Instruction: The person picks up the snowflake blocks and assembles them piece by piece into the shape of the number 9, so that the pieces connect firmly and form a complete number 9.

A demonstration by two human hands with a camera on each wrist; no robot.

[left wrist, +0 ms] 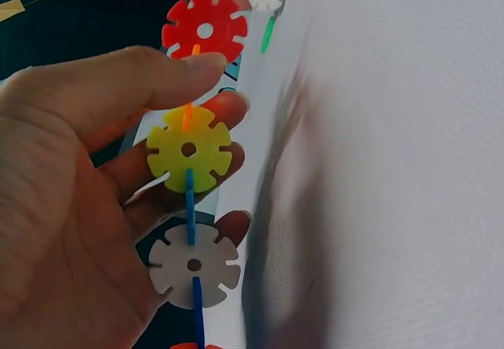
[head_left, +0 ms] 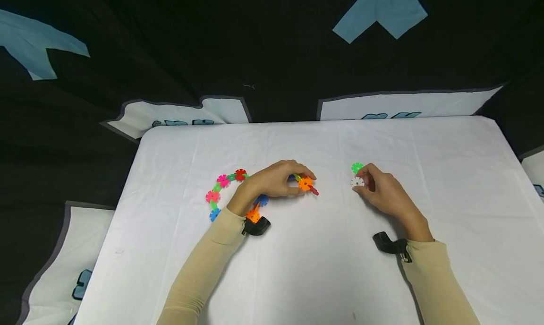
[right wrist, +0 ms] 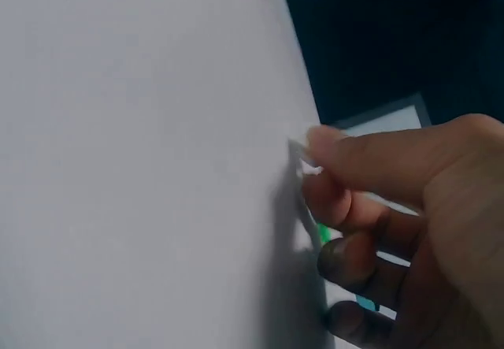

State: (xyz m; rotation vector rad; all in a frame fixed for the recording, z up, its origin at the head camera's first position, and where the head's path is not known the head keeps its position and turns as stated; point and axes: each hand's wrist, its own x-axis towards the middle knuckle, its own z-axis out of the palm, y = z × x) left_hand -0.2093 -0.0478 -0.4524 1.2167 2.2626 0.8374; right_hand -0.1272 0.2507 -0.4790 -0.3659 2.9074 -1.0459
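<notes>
A chain of slotted plastic snowflake discs (head_left: 212, 196) in mixed colours curves across the left half of the white table. My left hand (head_left: 278, 179) grips its right end, the thumb at an orange disc (head_left: 305, 183) beside a red disc (left wrist: 206, 27). Yellow (left wrist: 189, 150) and white (left wrist: 194, 266) discs of the chain lie along the fingers in the left wrist view. To the right, my right hand (head_left: 384, 190) pinches a white disc (head_left: 357, 182) between thumb and fingertips. A green disc (head_left: 357, 167) adjoins it and looks joined on, seen edge-on in the left wrist view.
The white tablecloth (head_left: 314, 268) spreads under both hands. Its far edge meets a black cloth (head_left: 272, 46) with blue and white patterns. Black wrist mounts (head_left: 257, 226) sit on both beige sleeves. Part of the chain is hidden under my left forearm.
</notes>
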